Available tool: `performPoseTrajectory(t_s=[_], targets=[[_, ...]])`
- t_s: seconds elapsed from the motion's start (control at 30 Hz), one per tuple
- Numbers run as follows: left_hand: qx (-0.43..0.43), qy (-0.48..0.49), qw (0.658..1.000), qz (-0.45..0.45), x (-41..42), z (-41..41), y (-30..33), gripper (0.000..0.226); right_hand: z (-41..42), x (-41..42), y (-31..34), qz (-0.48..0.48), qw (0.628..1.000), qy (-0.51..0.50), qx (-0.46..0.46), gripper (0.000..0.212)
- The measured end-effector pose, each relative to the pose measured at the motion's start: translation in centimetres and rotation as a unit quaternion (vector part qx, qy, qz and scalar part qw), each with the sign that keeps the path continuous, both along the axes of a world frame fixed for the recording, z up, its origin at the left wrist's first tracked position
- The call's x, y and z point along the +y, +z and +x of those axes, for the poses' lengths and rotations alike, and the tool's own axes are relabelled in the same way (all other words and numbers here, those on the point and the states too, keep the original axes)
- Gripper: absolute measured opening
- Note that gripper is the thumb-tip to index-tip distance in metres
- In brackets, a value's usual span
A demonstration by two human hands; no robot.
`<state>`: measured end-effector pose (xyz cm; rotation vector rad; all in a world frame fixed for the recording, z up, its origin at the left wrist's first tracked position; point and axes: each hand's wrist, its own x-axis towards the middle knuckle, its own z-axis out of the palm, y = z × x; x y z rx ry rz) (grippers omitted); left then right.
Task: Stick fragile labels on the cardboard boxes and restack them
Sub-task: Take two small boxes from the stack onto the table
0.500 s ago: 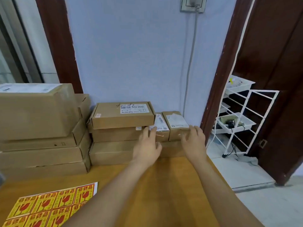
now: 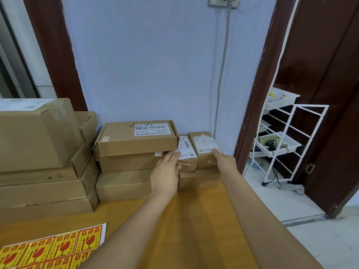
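Observation:
Two small cardboard boxes stand side by side on a flat box at the back of the wooden table (image 2: 194, 220). My left hand (image 2: 167, 173) reaches to the left small box (image 2: 187, 152), its fingertips touching the near left corner and white shipping label. My right hand (image 2: 223, 158) touches the near right edge of the right small box (image 2: 204, 146). Fingers of both hands look fairly straight. A sheet of yellow and red fragile labels (image 2: 52, 249) lies at the table's near left corner.
A flat box with a barcode label (image 2: 136, 136) tops a stack of three left of the small boxes. A taller stack of larger cartons (image 2: 38, 152) fills the far left. The table's right edge drops to a tiled floor with a white wire rack (image 2: 281, 144) in a doorway.
Both hands have moved a little forward onto the two small boxes. The right hand has shifted up to the right box's near edge. The boxes have not visibly moved.

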<state>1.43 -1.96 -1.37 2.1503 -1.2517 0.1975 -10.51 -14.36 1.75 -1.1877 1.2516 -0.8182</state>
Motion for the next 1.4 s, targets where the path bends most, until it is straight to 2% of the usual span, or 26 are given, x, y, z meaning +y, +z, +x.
performPoseTrajectory(t_s=[0.17, 0.43, 0.5, 0.6, 0.7, 0.77, 0.83, 0.93, 1.1, 1.23, 1.4], targets=[[-0.005, -0.011, 0.999, -0.038, 0.9, -0.2, -0.6, 0.038, -2.0, 0.8, 0.8, 0.01, 0.998, -0.013, -0.06, 0.023], [-0.045, -0.118, 0.984, -0.124, 3.5, -1.4, -1.0, 0.034, -6.1, 3.0, 0.0, 0.053, 0.993, -0.017, -0.107, 0.027], [0.015, -0.089, 0.987, -0.136, 4.1, -1.9, -0.5, 0.036, -6.7, 3.2, -0.3, 0.055, 0.992, -0.012, -0.11, 0.026], [0.151, 0.012, 0.979, -0.135, 3.8, -2.7, 0.5, 0.041, -7.1, 3.3, -0.4, 0.059, 0.992, -0.009, -0.113, 0.026], [0.309, 0.094, 0.942, -0.086, 1.9, -1.5, 0.9, 0.053, -6.9, 3.3, -0.2, 0.061, 0.991, -0.003, -0.118, 0.025], [0.336, 0.102, 0.936, -0.025, 0.9, -0.4, 0.8, 0.065, -6.8, 3.2, -0.1, 0.062, 0.991, 0.0, -0.118, 0.027], [0.326, 0.092, 0.94, 0.034, 0.2, 0.0, 1.0, 0.072, -6.7, 3.1, -0.2, 0.065, 0.991, 0.002, -0.115, 0.033], [0.311, 0.093, 0.943, 0.074, -0.7, -0.3, 1.8, 0.069, -6.7, 3.2, -0.3, 0.069, 0.992, 0.002, -0.108, 0.04], [0.381, 0.1, 0.918, 0.05, -2.2, -0.5, 2.0, 0.059, -7.1, 3.4, -0.4, 0.077, 0.991, 0.003, -0.112, 0.042], [0.525, 0.066, 0.845, -0.08, -2.2, -1.2, 2.0, 0.045, -7.7, 3.7, -0.4, 0.085, 0.989, 0.009, -0.123, 0.032], [0.577, 0.043, 0.809, -0.108, -1.4, -2.1, 2.7, 0.035, -8.6, 4.4, -0.3, 0.1, 0.985, 0.025, -0.139, 0.028]])
